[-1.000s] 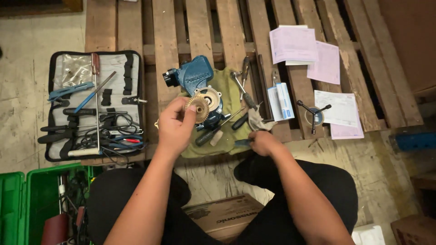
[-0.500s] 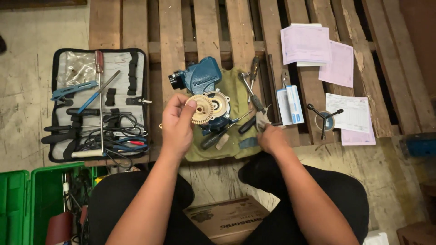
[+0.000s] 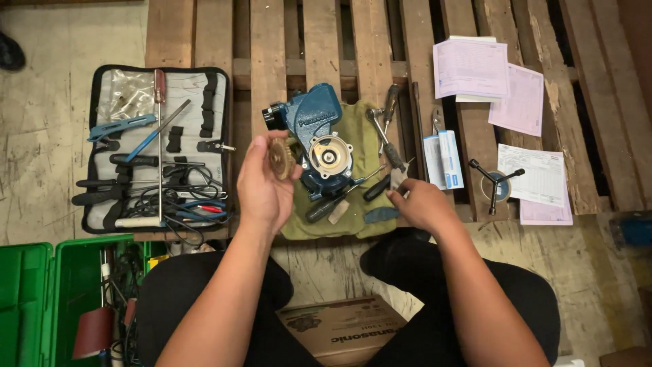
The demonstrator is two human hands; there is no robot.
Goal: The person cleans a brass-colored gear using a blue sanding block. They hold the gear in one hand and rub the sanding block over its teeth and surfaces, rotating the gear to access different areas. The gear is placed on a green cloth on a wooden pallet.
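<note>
Toothed gear (image 3: 280,158) grasped in left hand (image 3: 263,182) fingers, right hand (image 3: 420,204) fingers pinching small tool (image 3: 399,178)

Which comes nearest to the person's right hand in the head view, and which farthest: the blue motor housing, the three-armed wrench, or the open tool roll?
From the right hand, nearest first:
1. Three-armed wrench, to its right on the pallet.
2. Blue motor housing, up and left on the green cloth; close to the wrench's distance, hard to separate.
3. Open tool roll, far left.

Dim, warm overhead light; sharp focus
</note>
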